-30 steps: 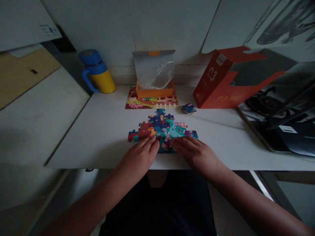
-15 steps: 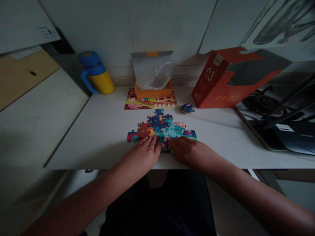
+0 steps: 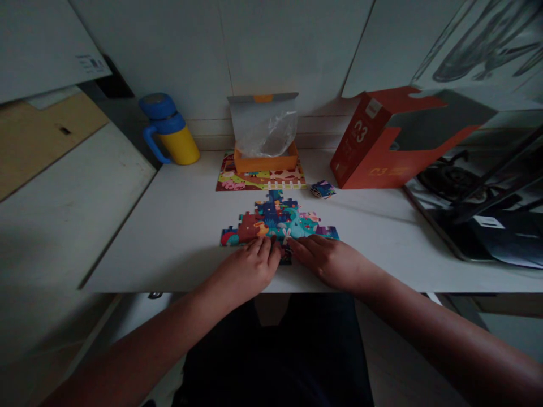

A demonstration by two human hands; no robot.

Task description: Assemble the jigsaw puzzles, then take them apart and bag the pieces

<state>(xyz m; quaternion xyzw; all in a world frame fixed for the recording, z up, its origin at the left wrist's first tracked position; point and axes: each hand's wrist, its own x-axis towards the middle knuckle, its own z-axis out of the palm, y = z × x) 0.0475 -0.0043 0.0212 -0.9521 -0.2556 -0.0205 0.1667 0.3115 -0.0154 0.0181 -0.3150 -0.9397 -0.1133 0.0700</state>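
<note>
The left hand (image 3: 254, 265) and right hand (image 3: 328, 260) lie palm down at the near edge of the partly joined puzzle (image 3: 271, 220), fingers close together and fingertips over its lower part; thumbs and undersides are hidden, so I cannot tell whether either pinches a piece or only presses. To seat pieces here well, I would keep both hands low, push inward gently and evenly from the two sides, then press straight down along each seam; lifting or shoving one side could buckle the joined part or spring a tab. The puzzle lies on the bench (image 3: 169, 237) in front of the person, narrow at the far end and stepping wider toward the hands, with bare tabs and notches along its outline. Its print is dark blue at the top, brown with a yellow pot to the left, teal in the middle and right, with a white rabbit between the hands. Beyond, a small stack of loose pieces (image 3: 323, 189) sits near a printed farm picture (image 3: 237, 184), which an open orange box (image 3: 266, 164) partly covers.
</note>
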